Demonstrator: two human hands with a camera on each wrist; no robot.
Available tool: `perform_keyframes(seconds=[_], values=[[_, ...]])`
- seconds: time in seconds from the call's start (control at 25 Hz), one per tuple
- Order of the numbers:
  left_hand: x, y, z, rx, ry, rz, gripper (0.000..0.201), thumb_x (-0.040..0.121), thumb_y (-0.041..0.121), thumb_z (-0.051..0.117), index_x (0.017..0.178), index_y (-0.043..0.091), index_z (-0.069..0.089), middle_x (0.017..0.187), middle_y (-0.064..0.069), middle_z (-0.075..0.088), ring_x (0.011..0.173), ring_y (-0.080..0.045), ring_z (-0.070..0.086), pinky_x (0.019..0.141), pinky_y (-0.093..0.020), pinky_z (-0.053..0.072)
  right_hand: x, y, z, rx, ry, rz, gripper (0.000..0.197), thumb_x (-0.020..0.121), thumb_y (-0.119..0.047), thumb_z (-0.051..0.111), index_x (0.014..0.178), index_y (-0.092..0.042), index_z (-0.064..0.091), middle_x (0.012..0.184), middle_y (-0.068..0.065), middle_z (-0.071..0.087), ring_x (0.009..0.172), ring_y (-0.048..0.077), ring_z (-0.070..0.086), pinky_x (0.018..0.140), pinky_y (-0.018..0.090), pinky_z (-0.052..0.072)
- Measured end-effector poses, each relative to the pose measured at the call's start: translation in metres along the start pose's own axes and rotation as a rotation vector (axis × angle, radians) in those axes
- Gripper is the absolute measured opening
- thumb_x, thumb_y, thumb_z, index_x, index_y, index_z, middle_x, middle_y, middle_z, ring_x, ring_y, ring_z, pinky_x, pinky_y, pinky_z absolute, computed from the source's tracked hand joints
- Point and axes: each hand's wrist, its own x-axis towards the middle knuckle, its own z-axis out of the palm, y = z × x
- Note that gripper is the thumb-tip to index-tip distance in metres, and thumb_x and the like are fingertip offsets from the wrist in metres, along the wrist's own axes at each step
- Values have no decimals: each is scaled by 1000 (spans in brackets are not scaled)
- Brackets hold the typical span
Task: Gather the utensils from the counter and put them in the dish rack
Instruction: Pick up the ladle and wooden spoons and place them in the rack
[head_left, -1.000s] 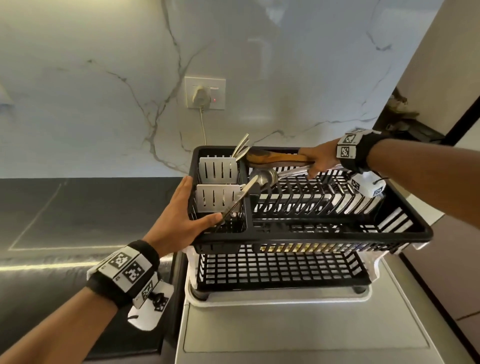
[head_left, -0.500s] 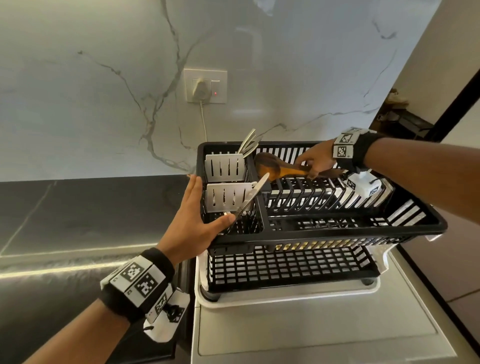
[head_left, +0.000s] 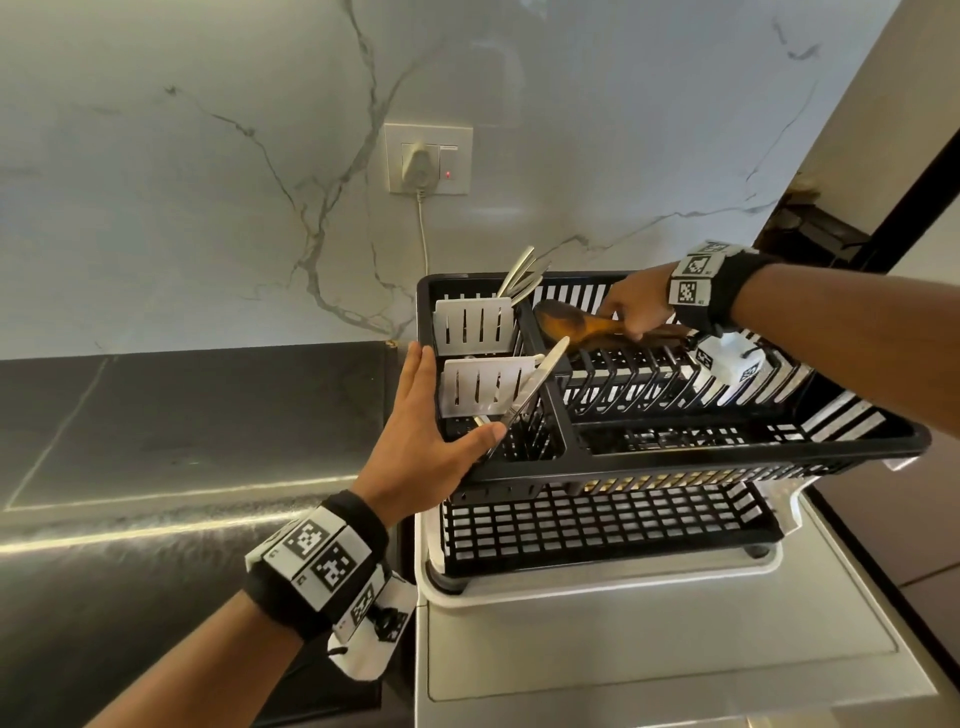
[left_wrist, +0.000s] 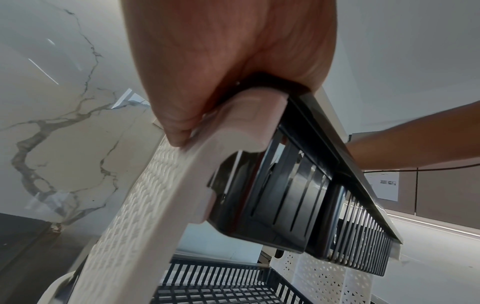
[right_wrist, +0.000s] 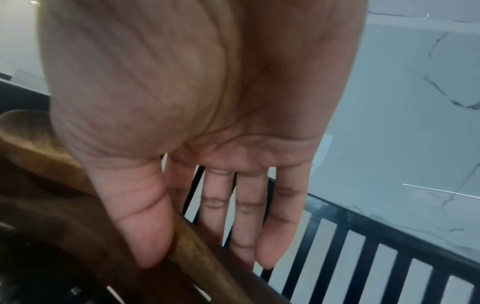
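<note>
Fingers (right_wrist: 244, 216) of our right hand (head_left: 636, 306) hang nearly straight, and only the thumb presses the handle of the wooden spoon (head_left: 587, 325) from above, so nothing is curled round it. That spoon lies flat across the plate ribs at the back of the rack (head_left: 727, 457), long axis running left to right, bowl pointing left toward the cutlery bins, handle running right under our wrist. Over on the other side our left hand (head_left: 421, 441) has its fingers straight along the rack's left wall and the thumb laid over the front rim, bracing the corner rather than gripping. Just past that thumb a knife (head_left: 535, 384) leans in the near bin (head_left: 485, 384), blade tip up and to the right. In the far bin (head_left: 472, 325) a few metal handles (head_left: 522, 275) stick up, tilted right. Behind it all, a socket (head_left: 428, 158) on the marble wall (head_left: 182, 208) has a plug in it.
</note>
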Motion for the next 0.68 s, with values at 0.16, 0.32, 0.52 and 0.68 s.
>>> perform_keyframes(seconds=[0.16,0.32,0.52,0.68], values=[[-1,2,0,-8,-9,15,106,86,37,71,158,20,-5,166,9,-14,151,-5,-7,113,-19,4,-2,2,-3,2,53,40,54,86,-20,69,138,-28,55,127,1,60,115,24,57,99,39,43],[-1,1,0,-30,-11,31,104,86,36,71,157,21,-5,165,11,-14,150,-3,-7,114,-19,4,-3,9,0,32,69,61,50,87,-28,68,136,-28,56,127,0,60,115,24,58,104,43,46],[0,-2,3,-38,-2,62,106,86,40,70,157,20,-7,165,9,-17,142,5,-18,111,-12,-6,-8,9,1,98,104,75,45,89,-28,66,133,-27,58,110,-6,52,112,23,57,104,42,46],[3,-6,3,-47,13,86,105,87,41,68,158,19,-5,166,7,-16,141,3,-24,107,-12,-11,-22,7,0,195,138,70,37,89,-29,66,126,-31,62,115,-4,63,115,24,59,104,43,46]])
